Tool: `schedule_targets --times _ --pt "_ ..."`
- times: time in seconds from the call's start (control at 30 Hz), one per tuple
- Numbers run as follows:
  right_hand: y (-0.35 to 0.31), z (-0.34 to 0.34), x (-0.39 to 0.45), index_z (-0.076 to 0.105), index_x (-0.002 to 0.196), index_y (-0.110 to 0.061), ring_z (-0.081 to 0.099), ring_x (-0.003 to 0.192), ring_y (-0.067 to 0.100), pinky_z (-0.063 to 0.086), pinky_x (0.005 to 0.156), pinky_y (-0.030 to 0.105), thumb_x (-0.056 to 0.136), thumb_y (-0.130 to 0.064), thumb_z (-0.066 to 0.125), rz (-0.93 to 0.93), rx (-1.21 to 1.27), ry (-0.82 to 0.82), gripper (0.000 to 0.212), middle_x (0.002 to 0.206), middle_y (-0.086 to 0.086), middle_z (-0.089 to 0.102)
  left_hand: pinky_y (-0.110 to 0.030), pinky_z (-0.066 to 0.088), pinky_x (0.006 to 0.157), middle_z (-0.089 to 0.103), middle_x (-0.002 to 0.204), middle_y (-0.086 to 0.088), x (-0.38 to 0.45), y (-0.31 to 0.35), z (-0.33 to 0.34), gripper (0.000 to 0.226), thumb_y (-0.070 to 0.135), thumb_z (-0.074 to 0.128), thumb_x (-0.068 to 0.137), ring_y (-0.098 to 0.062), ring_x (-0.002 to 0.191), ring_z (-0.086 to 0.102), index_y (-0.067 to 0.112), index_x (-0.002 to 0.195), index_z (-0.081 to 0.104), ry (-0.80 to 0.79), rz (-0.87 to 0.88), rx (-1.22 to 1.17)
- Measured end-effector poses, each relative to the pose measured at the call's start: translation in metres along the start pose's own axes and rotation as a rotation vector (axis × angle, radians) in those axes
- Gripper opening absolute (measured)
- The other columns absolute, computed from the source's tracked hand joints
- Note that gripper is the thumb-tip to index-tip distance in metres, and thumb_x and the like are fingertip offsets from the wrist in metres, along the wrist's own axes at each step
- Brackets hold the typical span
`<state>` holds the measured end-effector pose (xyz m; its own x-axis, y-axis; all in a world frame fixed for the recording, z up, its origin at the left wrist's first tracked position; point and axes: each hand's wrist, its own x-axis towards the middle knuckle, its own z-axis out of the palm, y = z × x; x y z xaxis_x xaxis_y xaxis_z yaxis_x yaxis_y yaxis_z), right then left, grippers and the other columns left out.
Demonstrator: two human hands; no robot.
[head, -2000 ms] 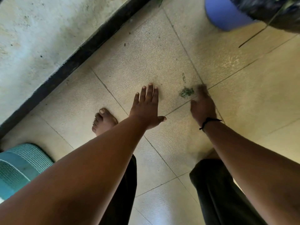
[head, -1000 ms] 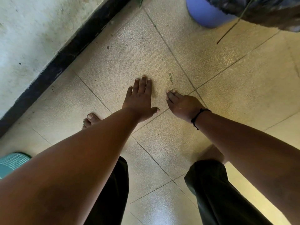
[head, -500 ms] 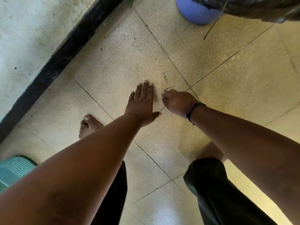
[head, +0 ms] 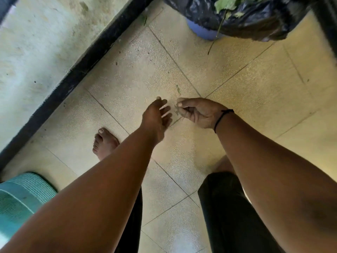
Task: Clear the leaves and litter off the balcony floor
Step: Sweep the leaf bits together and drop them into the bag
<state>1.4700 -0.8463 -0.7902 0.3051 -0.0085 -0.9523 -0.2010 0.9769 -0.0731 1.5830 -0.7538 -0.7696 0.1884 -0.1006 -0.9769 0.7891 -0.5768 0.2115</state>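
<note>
One small clump of green leaf crumbs (head: 176,109) hangs pinched between the thumb and fingertips of your right hand (head: 197,112), lifted just clear of the balcony floor (head: 255,84). Two seconds ago that debris lay as a dark green smear on the tile near the grout crossing, your right hand sweeping at it while the left lay flat as a stop; half a second ago both hands were down on the tile. Now both have risen. Your left hand (head: 156,116) hovers beside the right, fingers loosely spread and holding nothing that you can make out, close to the pinched crumbs but apart from them.

By the look of it, the sweep-and-gather is done and the carry to the bin comes next. A fleck of green (head: 178,89) remains on the tile just beyond your fingertips, and a few dark specks (head: 116,63) dot the tiles nearer the black skirting (head: 76,73), so this patch likely needs another pass.

Ahead stands a blue bin (head: 202,31) lined with a black plastic bag (head: 255,17); green leaves (head: 225,3) already lie in the bag's mouth and a thin stem (head: 216,35) trails over its edge toward the floor. At lower left sits a teal woven basket (head: 21,196); its contents are out of sight.
</note>
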Motion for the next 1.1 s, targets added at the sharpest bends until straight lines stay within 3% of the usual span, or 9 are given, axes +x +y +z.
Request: schedule_targets --times 0.17,0.27,0.43,0.5,0.63,0.7,0.77,0.9,1.1 --pt "-0.029 0.034 -0.107 0.074 0.058 -0.01 0.067 0.059 0.004 0.054 0.059 0.012 0.095 0.005 0.048 -0.144 0.299 -0.166 0.048 0.065 0.0 0.068 -0.034 0.049 0.095 0.067 0.091 -0.01 -0.084 0.04 0.046 0.037 0.03 0.039 0.104 -0.023 0.092 0.062 0.005 0.099 0.065 -0.193 -0.059 -0.389" --pt "-0.072 0.056 -0.166 0.071 0.082 -0.002 0.07 0.072 0.007 0.056 0.066 0.012 0.095 0.003 0.048 -0.344 0.403 -0.181 0.027 0.08 0.006 0.07 -0.036 0.051 0.1 0.07 0.08 -0.01 -0.14 0.084 0.086 0.034 0.023 0.04 0.103 -0.021 0.08 0.066 0.003 0.091 0.066 -0.273 0.043 -0.437" --pt "-0.165 0.079 -0.202 0.062 0.093 -0.004 0.062 0.081 0.014 0.057 0.063 0.021 0.096 -0.003 0.055 -0.689 0.543 0.123 0.008 0.094 0.008 0.064 -0.04 0.052 0.073 0.061 0.091 -0.015 -0.205 0.173 0.16 0.043 0.039 0.036 0.106 -0.027 0.08 0.06 0.005 0.097 0.06 -0.397 0.13 -0.317" --pt "-0.195 0.072 -0.194 0.061 0.113 -0.004 0.058 0.081 0.017 0.049 0.055 0.028 0.098 -0.012 0.053 -0.68 0.451 0.285 0.019 0.1 0.008 0.061 -0.04 0.045 0.066 0.058 0.095 -0.017 -0.215 0.194 0.179 0.046 0.041 0.033 0.106 -0.029 0.073 0.052 0.003 0.109 0.058 -0.375 0.176 -0.208" --pt "-0.208 0.047 -0.179 0.049 0.134 0.009 0.056 0.068 0.012 0.052 0.067 0.028 0.097 -0.001 0.043 -0.758 0.339 0.409 0.038 0.081 0.005 0.053 -0.042 0.043 0.078 0.049 0.137 -0.018 -0.2 0.204 0.172 0.055 0.043 0.027 0.107 -0.029 0.102 0.056 0.007 0.146 0.04 -0.348 0.284 -0.168" --pt "-0.191 0.04 -0.174 0.056 0.124 0.009 0.066 0.079 0.017 0.058 0.074 0.027 0.095 0.008 0.046 -0.802 0.379 0.368 0.03 0.09 0.012 0.061 -0.041 0.042 0.093 0.05 0.14 -0.015 -0.18 0.19 0.147 0.054 0.047 0.028 0.106 -0.03 0.115 0.055 0.01 0.14 0.046 -0.329 0.292 -0.173" --pt "-0.165 0.036 -0.166 0.063 0.111 0.005 0.066 0.072 0.018 0.057 0.06 0.023 0.091 0.011 0.056 -0.843 0.391 0.383 0.022 0.088 0.013 0.064 -0.038 0.041 0.097 0.058 0.123 -0.009 -0.162 0.169 0.113 0.047 0.051 0.031 0.104 -0.025 0.116 0.054 0.014 0.121 0.055 -0.31 0.239 -0.235" --pt "-0.094 0.025 -0.148 0.061 0.075 -0.012 0.055 0.053 0.008 0.048 0.053 0.02 0.086 0.007 0.063 -0.888 0.242 0.466 0.022 0.061 -0.004 0.061 -0.041 0.042 0.101 0.062 0.131 -0.012 -0.143 0.106 0.031 0.056 0.051 0.035 0.102 -0.032 0.127 0.053 0.008 0.132 0.055 -0.176 0.071 -0.395" --pt "0.053 0.0 -0.084 0.068 0.089 -0.017 0.061 0.077 0.018 0.051 0.074 0.03 0.092 -0.003 0.063 -0.669 -0.478 0.579 0.015 0.082 -0.002 0.067 -0.046 0.047 0.093 0.068 0.123 -0.016 -0.158 0.005 -0.059 0.058 0.053 0.041 0.098 -0.036 0.115 0.061 0.006 0.127 0.06 0.032 -0.229 -0.588"
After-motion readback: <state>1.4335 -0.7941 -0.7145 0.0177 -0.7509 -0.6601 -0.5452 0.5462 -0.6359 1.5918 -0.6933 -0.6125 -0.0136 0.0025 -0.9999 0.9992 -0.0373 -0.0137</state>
